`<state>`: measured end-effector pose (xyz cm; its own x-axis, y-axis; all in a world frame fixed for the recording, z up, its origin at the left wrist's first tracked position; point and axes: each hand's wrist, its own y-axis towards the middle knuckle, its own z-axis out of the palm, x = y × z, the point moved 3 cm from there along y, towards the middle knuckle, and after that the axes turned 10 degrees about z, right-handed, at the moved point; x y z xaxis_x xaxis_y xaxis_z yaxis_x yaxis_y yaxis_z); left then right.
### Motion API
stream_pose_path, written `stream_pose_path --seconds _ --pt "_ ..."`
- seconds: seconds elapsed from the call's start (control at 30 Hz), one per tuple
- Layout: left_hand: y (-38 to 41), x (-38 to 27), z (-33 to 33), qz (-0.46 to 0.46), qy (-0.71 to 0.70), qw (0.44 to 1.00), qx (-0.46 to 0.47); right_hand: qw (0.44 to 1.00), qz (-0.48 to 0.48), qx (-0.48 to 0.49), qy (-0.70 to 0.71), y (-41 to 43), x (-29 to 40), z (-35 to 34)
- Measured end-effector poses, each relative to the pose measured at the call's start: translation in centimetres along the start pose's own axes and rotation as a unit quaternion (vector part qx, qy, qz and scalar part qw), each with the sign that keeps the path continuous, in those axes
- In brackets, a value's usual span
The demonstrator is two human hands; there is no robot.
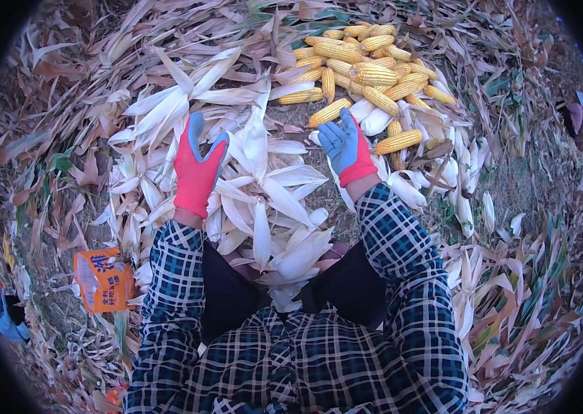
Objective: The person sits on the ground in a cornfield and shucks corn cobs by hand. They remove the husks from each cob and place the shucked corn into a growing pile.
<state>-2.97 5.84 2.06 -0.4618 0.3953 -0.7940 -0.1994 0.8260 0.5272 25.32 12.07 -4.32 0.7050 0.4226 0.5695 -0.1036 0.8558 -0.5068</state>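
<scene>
My left hand [200, 163], in a red and blue-grey work glove, is held over pale corn husks [265, 171] with thumb and fingers apart and nothing between them. My right hand [345, 146], gloved alike, is open with its fingers spread. Just beyond its fingertips lies a husked yellow corn cob [329, 113]; whether they touch I cannot tell. Further out is a heap of husked corn cobs [374, 72]. Another bare cob [399, 142] rests to the right of my right hand, across a partly covered one. Peeled husks also lie between my knees.
An orange plastic bag [110, 282] with printed writing lies left of my left forearm. Dry corn stalks and leaves [519, 310] cover the ground around. Several pale husk-covered ears [464, 209] lie at the right. Something blue and dark [9, 315], unclear, shows at the left rim.
</scene>
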Motion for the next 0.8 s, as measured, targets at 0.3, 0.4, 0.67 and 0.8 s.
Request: stream_pose_path --seconds 0.3,0.4,0.67,0.8 --pt "1.0 1.7 2.6 0.008 0.081 0.990 0.113 0.970 -0.158 0.035 -0.179 0.0 11.5 -2.1" --pt "1.1 -0.3 2.8 -0.032 -0.013 0.993 0.110 0.979 -0.180 -0.070 -0.061 2.1 12.3 -12.1" --pt "0.7 -3.6 3.4 0.003 0.023 0.985 0.170 0.810 -0.157 -0.259 -0.503 5.3 -5.0 -23.0" --pt "0.3 -3.5 4.2 0.019 0.039 0.979 0.200 0.480 -0.352 -0.230 -0.770 11.5 -4.3 -19.0"
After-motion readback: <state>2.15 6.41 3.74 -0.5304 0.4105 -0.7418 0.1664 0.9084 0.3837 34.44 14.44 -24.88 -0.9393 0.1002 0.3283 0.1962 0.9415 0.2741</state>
